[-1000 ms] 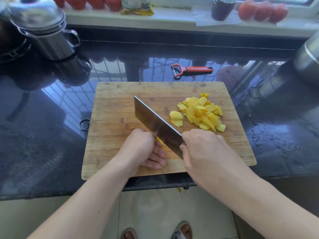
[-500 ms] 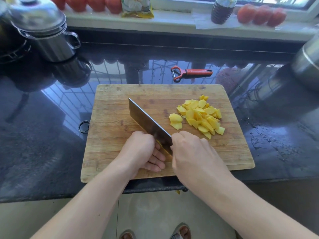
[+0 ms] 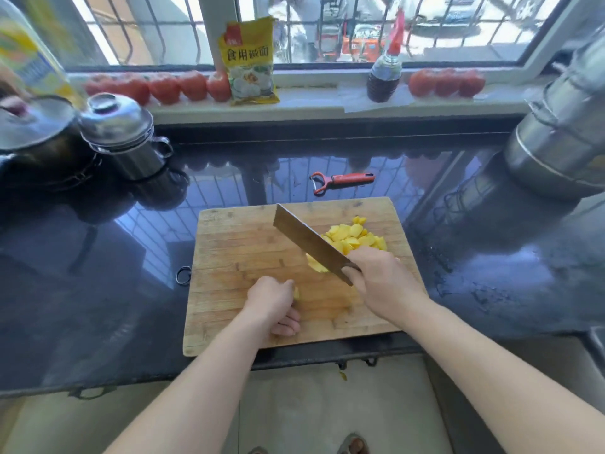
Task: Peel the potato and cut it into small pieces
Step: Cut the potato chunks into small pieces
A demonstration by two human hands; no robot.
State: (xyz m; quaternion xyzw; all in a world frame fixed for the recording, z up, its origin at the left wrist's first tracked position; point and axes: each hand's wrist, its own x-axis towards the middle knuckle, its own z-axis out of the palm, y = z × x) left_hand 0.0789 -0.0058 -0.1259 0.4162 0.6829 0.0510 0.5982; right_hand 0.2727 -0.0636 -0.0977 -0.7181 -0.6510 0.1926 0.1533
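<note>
A wooden cutting board [image 3: 235, 257] lies on the dark counter. A pile of yellow potato pieces [image 3: 353, 237] sits at its right rear. My right hand [image 3: 379, 280] grips the handle of a cleaver [image 3: 307, 240], whose blade slants up and left beside the pile, with a few pieces [image 3: 316, 265] at its near side. My left hand [image 3: 273, 303] is curled at the board's front over a small remaining potato piece [image 3: 296, 292], which is mostly hidden.
A red peeler [image 3: 342, 180] lies behind the board. A lidded steel pot [image 3: 126, 140] stands at the left, a large steel vessel [image 3: 563, 136] at the right. Tomatoes [image 3: 163, 86], a yellow packet [image 3: 250, 60] and a dark bottle [image 3: 383, 73] line the windowsill.
The cleaver has moved right, from beside my left hand toward the pile, pushing cut pieces along. The camera has tilted up, showing the window.
</note>
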